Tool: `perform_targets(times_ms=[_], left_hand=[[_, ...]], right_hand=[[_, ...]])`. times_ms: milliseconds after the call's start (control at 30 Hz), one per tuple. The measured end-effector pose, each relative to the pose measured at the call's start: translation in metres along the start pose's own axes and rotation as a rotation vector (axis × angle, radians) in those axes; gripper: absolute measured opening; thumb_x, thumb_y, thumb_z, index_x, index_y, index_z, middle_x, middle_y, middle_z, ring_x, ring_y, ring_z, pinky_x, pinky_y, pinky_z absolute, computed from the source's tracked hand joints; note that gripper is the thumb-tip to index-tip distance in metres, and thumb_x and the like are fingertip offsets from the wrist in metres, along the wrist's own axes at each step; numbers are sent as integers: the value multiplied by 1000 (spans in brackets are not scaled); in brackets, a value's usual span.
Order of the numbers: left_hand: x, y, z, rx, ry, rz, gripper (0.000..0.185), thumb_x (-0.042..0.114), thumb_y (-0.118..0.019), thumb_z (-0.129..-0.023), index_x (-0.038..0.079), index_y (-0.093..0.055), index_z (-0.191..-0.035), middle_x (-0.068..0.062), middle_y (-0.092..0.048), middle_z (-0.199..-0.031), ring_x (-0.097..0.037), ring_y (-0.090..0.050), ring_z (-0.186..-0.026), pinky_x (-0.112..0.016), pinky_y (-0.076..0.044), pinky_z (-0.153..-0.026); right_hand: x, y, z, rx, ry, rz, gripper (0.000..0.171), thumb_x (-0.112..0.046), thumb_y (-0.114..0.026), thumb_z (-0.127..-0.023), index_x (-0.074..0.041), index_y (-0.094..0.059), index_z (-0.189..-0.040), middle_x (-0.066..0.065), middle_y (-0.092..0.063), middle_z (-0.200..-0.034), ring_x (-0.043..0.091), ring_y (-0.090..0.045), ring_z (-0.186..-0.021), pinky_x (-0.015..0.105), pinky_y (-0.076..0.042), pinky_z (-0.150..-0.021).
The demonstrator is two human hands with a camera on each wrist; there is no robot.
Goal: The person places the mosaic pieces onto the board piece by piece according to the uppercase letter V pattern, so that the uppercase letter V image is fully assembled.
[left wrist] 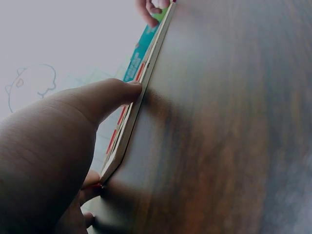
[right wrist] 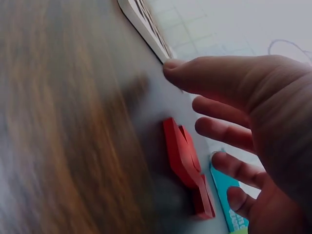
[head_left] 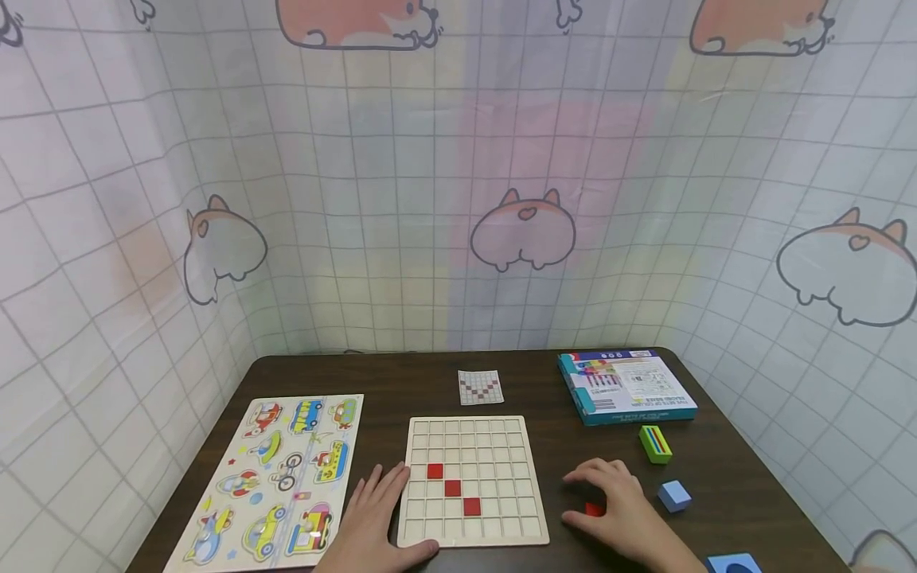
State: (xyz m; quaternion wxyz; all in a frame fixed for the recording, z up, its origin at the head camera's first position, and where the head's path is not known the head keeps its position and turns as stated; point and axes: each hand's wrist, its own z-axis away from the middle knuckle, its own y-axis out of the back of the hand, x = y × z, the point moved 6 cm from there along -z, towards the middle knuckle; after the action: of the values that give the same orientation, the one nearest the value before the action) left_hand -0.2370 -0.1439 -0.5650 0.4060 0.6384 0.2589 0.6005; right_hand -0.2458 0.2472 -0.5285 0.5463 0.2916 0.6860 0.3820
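A: Why is the left hand (head_left: 372,513) set around the corner of the wooden grid board (head_left: 508,470)?

B: To steady it, I'd judge. The fingers lie along the left edge and the thumb rests at the near edge, so the hand braces the board on the dark tabletop (head_left: 401,390) without clenching

A: And the right hand (head_left: 609,509)?

B: It is arched over the loose red tiles (head_left: 594,509), right of the board. Thumb and fingers stand apart with the tiles between them; the right wrist view shows a gap, so it grasps nothing. That spread would suit a pinch from both sides

A: What does the board hold?

B: Three red squares (head_left: 453,488), each in its own cell, stepping diagonally down to the right

A: Why is the small pattern card (head_left: 481,387) beyond it?

B: Probably to stay in sight, uncovered by either hand. Its dark squares form a zigzag

A: And the rest?

B: The green-and-yellow striped stack (head_left: 655,444) and pale blue block (head_left: 675,496) are on the right, perhaps for easy reach. The cardboard box (head_left: 626,387) lies behind them, and the vehicle picture puzzle (head_left: 282,497) lies left, outside the working area
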Motion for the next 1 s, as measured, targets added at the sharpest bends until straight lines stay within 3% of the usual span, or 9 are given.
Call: perform_targets(times_ms=[200, 467, 700, 1000], left_hand=[[0, 0, -1, 4, -1, 4, 130, 91, -78, -73, 13, -44, -171, -11, -46, -176, -51, -27, -169, -75, -17, -137], [-1, -1, -1, 4, 4, -3, 130, 92, -77, -73, 13, -45, -170, -11, -46, -176, -51, -28, -168, -75, -18, -137], [-2, -2, -2, 5, 6, 1, 130, 91, -79, -72, 12, -46, -170, -12, -47, -175, -51, -28, -168, -75, -19, -137], [-1, -1, -2, 8, 1, 0, 129, 91, -78, -72, 12, -46, -170, -12, -47, -175, -51, -28, -168, -75, -20, -137]], right_hand=[[11, 2, 5, -46, -44, 8, 44, -52, -99, -79, -37, -80, -116, -12, -70, -124, 16, -50, -115, 42, -43, -93], [18, 8, 11, -53, -44, -30, 41, -52, -98, -82, -37, -80, -116, -12, -70, -126, 17, -50, -113, 40, -47, -94], [24, 10, 15, -43, -47, -22, 28, -50, -96, -86, -37, -79, -105, -13, -70, -122, 15, -52, -110, 28, -50, -87], [26, 8, 14, -16, -51, -24, 18, -47, -93, -89, -39, -79, -96, -18, -69, -113, 12, -53, -107, 28, -51, -88]])
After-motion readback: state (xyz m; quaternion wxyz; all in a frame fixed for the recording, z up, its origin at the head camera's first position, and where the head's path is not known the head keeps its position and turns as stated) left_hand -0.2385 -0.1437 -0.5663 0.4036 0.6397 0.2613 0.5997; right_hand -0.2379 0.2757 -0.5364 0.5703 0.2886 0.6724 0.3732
